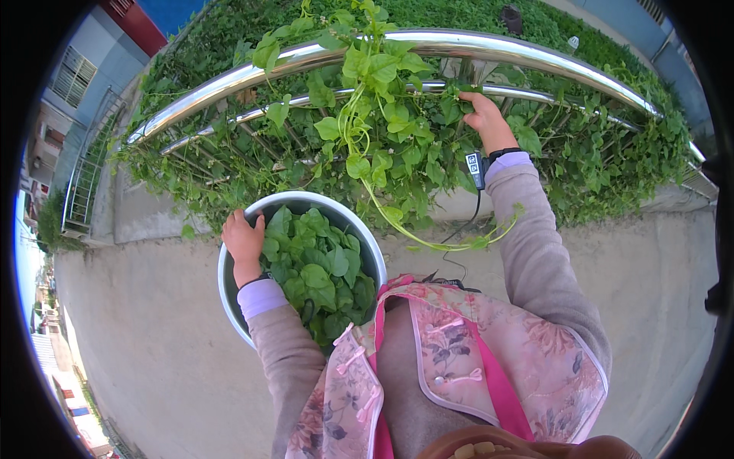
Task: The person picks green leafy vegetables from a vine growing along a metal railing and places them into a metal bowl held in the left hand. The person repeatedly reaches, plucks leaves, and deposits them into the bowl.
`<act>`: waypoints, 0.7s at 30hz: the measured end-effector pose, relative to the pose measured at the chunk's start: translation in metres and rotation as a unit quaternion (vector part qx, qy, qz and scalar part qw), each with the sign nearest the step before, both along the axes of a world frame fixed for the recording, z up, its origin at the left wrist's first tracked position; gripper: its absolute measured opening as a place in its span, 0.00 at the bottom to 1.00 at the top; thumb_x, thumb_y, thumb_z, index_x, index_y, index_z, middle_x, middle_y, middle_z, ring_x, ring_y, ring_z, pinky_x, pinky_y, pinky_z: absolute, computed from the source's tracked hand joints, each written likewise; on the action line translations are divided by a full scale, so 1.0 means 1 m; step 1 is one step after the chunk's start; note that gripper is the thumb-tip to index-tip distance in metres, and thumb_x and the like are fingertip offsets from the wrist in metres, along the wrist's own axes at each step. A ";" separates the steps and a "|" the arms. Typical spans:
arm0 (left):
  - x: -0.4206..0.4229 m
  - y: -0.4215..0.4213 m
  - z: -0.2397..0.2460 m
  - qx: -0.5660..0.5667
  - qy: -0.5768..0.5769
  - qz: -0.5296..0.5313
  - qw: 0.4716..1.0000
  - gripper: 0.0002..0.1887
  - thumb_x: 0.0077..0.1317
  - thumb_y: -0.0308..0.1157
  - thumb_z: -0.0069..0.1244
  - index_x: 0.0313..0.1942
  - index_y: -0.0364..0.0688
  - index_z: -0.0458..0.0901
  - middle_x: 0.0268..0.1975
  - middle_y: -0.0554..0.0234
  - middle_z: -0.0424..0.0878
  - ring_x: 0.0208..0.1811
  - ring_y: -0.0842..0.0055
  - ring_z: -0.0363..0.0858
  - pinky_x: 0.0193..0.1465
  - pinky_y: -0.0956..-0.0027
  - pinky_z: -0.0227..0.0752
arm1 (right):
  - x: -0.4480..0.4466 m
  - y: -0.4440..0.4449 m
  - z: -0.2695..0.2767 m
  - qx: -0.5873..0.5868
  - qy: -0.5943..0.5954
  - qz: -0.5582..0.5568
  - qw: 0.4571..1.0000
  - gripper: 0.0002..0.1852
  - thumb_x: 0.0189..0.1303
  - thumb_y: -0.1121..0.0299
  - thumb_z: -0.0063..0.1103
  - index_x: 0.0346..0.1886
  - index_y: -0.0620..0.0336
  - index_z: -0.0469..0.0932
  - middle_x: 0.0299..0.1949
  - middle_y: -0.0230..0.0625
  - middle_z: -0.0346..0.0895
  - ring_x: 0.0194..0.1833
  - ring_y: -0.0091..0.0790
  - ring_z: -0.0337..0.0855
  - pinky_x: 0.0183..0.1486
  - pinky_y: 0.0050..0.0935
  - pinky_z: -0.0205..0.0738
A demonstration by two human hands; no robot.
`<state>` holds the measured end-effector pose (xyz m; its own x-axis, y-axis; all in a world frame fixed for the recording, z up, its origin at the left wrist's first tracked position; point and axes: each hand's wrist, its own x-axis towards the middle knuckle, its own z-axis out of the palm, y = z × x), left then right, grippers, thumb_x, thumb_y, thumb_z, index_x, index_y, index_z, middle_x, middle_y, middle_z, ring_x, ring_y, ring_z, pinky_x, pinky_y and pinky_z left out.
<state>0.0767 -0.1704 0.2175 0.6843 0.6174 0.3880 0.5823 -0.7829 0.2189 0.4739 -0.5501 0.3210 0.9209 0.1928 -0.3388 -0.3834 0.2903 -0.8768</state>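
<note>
My left hand grips the left rim of a round metal basin, its thumb over the edge. Loose green leaves lie heaped in the basin, which is at my left side against my body. My right hand reaches up to the leafy vines on the metal railing, thumb and forefinger at a small stem or leaf near the lower rail; whether they pinch it cannot be told. A long pale vine stem hangs over the top rail between my hands and curls towards my right sleeve.
A curved, shiny metal railing with bars runs across in front, on a low concrete kerb. Green plants grow behind it. Concrete paving lies below. A cable hangs from a small device at my right wrist.
</note>
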 end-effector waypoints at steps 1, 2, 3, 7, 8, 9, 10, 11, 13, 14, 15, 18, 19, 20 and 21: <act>-0.001 0.000 -0.001 0.002 -0.005 0.000 1.000 0.21 0.48 0.44 0.57 0.38 0.40 0.74 0.38 0.53 0.76 0.42 0.57 0.74 0.43 0.54 0.66 | 0.001 -0.001 -0.001 0.007 -0.006 0.012 1.000 0.16 0.53 0.74 0.56 0.46 0.67 0.71 0.48 0.45 0.71 0.41 0.38 0.77 0.44 0.35 0.68; -0.002 0.001 -0.002 0.007 -0.013 -0.003 1.000 0.21 0.48 0.44 0.57 0.38 0.40 0.74 0.38 0.54 0.76 0.42 0.57 0.74 0.43 0.54 0.66 | 0.002 -0.003 -0.002 0.014 -0.003 0.012 1.000 0.16 0.53 0.74 0.56 0.46 0.68 0.71 0.49 0.45 0.70 0.42 0.38 0.77 0.45 0.35 0.67; -0.003 0.002 -0.002 0.004 -0.009 0.003 1.000 0.21 0.48 0.44 0.57 0.38 0.40 0.74 0.38 0.54 0.76 0.42 0.57 0.74 0.43 0.54 0.67 | 0.002 -0.004 -0.002 -0.001 -0.021 0.020 1.000 0.16 0.53 0.74 0.56 0.47 0.67 0.71 0.50 0.45 0.70 0.43 0.38 0.76 0.46 0.35 0.67; -0.006 0.004 -0.004 0.001 -0.013 0.009 1.000 0.22 0.49 0.44 0.57 0.39 0.40 0.74 0.37 0.54 0.76 0.41 0.57 0.74 0.43 0.54 0.67 | 0.000 -0.015 -0.003 -0.038 -0.027 -0.011 0.999 0.16 0.55 0.74 0.54 0.48 0.67 0.71 0.52 0.43 0.69 0.47 0.37 0.75 0.48 0.35 0.66; -0.007 0.005 -0.004 0.000 -0.016 0.010 1.000 0.22 0.49 0.44 0.57 0.40 0.40 0.75 0.37 0.54 0.76 0.40 0.57 0.74 0.43 0.54 0.67 | -0.001 -0.018 -0.004 -0.038 -0.023 -0.018 0.999 0.16 0.55 0.74 0.54 0.49 0.67 0.71 0.52 0.42 0.69 0.48 0.37 0.74 0.49 0.35 0.65; -0.008 0.005 -0.004 0.001 -0.014 0.013 1.000 0.22 0.49 0.44 0.56 0.40 0.40 0.75 0.37 0.54 0.76 0.40 0.57 0.74 0.43 0.54 0.67 | -0.001 -0.022 -0.006 -0.023 -0.026 -0.021 0.999 0.16 0.56 0.75 0.53 0.49 0.67 0.71 0.52 0.41 0.69 0.48 0.37 0.74 0.49 0.35 0.65; -0.009 0.005 -0.004 0.001 -0.012 0.017 1.000 0.22 0.49 0.45 0.56 0.40 0.40 0.75 0.37 0.54 0.76 0.40 0.57 0.74 0.43 0.54 0.67 | -0.003 -0.026 -0.009 -0.004 -0.030 -0.021 0.999 0.16 0.56 0.75 0.52 0.49 0.67 0.71 0.52 0.40 0.70 0.49 0.36 0.73 0.50 0.36 0.64; -0.010 0.005 -0.004 0.004 -0.011 0.021 1.000 0.22 0.49 0.45 0.56 0.40 0.40 0.75 0.37 0.54 0.76 0.40 0.57 0.74 0.43 0.54 0.67 | -0.002 -0.028 -0.013 0.004 -0.025 -0.051 0.998 0.16 0.57 0.75 0.52 0.49 0.67 0.71 0.52 0.39 0.70 0.49 0.36 0.73 0.51 0.36 0.64; -0.012 0.004 -0.003 0.007 -0.013 0.023 1.000 0.22 0.50 0.45 0.56 0.40 0.41 0.75 0.36 0.54 0.76 0.40 0.57 0.74 0.43 0.54 0.67 | 0.000 -0.033 -0.019 0.045 -0.048 -0.038 0.997 0.16 0.57 0.74 0.52 0.50 0.67 0.71 0.51 0.39 0.70 0.49 0.36 0.73 0.52 0.39 0.63; -0.013 0.003 -0.002 0.007 -0.011 0.025 1.000 0.22 0.50 0.45 0.56 0.40 0.41 0.75 0.36 0.54 0.76 0.40 0.57 0.74 0.43 0.54 0.67 | 0.002 -0.035 -0.020 0.057 -0.059 -0.038 0.996 0.16 0.57 0.74 0.52 0.49 0.67 0.71 0.51 0.39 0.71 0.49 0.36 0.73 0.52 0.39 0.64; -0.013 0.003 -0.002 0.008 -0.007 0.028 1.000 0.22 0.50 0.45 0.56 0.40 0.41 0.75 0.36 0.54 0.76 0.40 0.57 0.74 0.42 0.54 0.66 | 0.005 -0.035 -0.021 0.075 -0.067 -0.029 0.995 0.16 0.57 0.74 0.53 0.49 0.67 0.71 0.51 0.39 0.71 0.48 0.36 0.73 0.51 0.39 0.64; -0.014 0.002 -0.003 0.014 -0.012 0.028 0.999 0.22 0.50 0.46 0.56 0.40 0.41 0.75 0.37 0.55 0.76 0.41 0.58 0.74 0.42 0.53 0.66 | 0.011 -0.034 -0.021 0.062 -0.091 -0.032 0.993 0.10 0.56 0.75 0.54 0.42 0.64 0.74 0.42 0.38 0.77 0.43 0.36 0.76 0.46 0.40 0.69; -0.013 0.002 -0.004 0.019 -0.015 0.027 0.999 0.22 0.50 0.46 0.56 0.40 0.41 0.75 0.37 0.55 0.76 0.41 0.58 0.74 0.42 0.53 0.66 | 0.011 -0.034 -0.021 0.063 -0.103 -0.035 0.992 0.10 0.56 0.76 0.54 0.41 0.64 0.74 0.42 0.37 0.77 0.43 0.36 0.76 0.45 0.40 0.69; -0.013 0.003 -0.004 0.019 -0.017 0.024 0.999 0.22 0.50 0.46 0.56 0.40 0.41 0.75 0.37 0.55 0.76 0.41 0.58 0.74 0.42 0.53 0.66 | 0.009 -0.033 -0.022 0.067 -0.113 -0.038 0.991 0.09 0.56 0.76 0.54 0.41 0.63 0.75 0.42 0.37 0.77 0.42 0.36 0.77 0.45 0.40 0.69; -0.013 0.003 -0.004 0.014 -0.011 0.026 0.999 0.22 0.50 0.46 0.56 0.40 0.41 0.75 0.37 0.55 0.76 0.41 0.58 0.74 0.43 0.53 0.66 | 0.005 -0.034 -0.024 0.071 -0.123 -0.040 0.989 0.09 0.56 0.76 0.54 0.41 0.63 0.75 0.41 0.37 0.77 0.42 0.35 0.77 0.44 0.40 0.70</act>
